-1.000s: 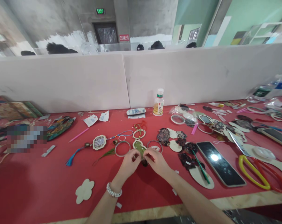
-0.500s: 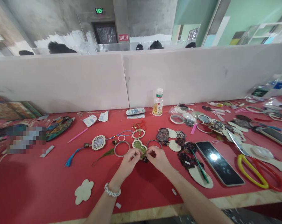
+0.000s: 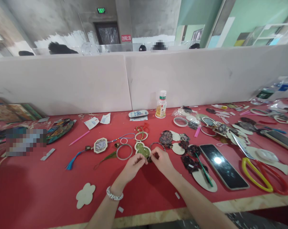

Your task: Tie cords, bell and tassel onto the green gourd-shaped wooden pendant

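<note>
Gourd pendant [image 3: 141, 149] on red bench [image 3: 50, 184], left hand [image 3: 132, 167] and right hand [image 3: 164, 162] at its lower end, fingers of each pinched closed, anything between them too small to tell.

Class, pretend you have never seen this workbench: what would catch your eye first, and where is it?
Probably the bright red table, with the left hand and right hand close together near its middle, at the lower end of a green, pale-rimmed gourd-shaped piece. Next, the scissors with yellow and red handles at the right, beside a dark-screened phone reflecting a bright spot.
</note>
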Motion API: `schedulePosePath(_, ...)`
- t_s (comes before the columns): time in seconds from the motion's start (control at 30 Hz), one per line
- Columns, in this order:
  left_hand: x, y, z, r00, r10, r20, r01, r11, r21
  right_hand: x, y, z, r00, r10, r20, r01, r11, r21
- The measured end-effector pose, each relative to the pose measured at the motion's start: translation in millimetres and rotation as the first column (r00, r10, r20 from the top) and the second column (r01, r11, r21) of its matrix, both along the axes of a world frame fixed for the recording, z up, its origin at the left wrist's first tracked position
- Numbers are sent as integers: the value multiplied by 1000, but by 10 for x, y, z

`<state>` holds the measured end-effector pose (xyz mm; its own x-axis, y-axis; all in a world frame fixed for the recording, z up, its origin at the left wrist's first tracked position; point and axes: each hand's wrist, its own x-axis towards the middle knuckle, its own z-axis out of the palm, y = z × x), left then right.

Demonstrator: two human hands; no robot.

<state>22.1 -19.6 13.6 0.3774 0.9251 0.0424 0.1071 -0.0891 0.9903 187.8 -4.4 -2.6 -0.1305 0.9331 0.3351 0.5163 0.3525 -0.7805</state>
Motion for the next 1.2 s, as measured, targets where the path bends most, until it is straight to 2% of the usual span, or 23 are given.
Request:
schedulePosePath(0.1,2,8,-8,1000,10,21,-10,999,-39,4,-5,-2,998,7,-64,-8,1000,-23)
schedulePosePath(0.17,-2,14,-15,997,41,59,-37,997,-72,10,0,1,983,7,-182,-24,996,-91)
schedulePosePath(0.3,-22,41,-37,986,105,129,-94,992,-90,1,20,41,852,0,-524,-189,933,-307)
schedulePosePath(0.4,-35,73,-62,985,123,117,-112,989,-95,-20,17,80,781,9,-625,-312,872,-378)
schedulePosePath(0.7,-41,108,-106,989,92,113,-87,995,-50,-51,-25,78,853,117,-509,-380,807,-452)
schedulePosePath(0.83,-36,75,-55,998,59,34,-61,996,58,-44,-38,85,846,187,-499,-444,764,-468)
schedulePosePath(0.93,-29,48,-15,999,50,-17,-48,995,90,-34,-40,73,838,218,-500,-477,738,-477)
schedulePosePath(1.1,-23,38,-9,998,53,-43,-49,993,105,-5,-42,62,855,287,-432,-485,737,-470)
schedulePosePath(1.2,-20,38,-21,996,62,-58,-55,993,108,9,-61,105,863,349,-365,-489,760,-429)
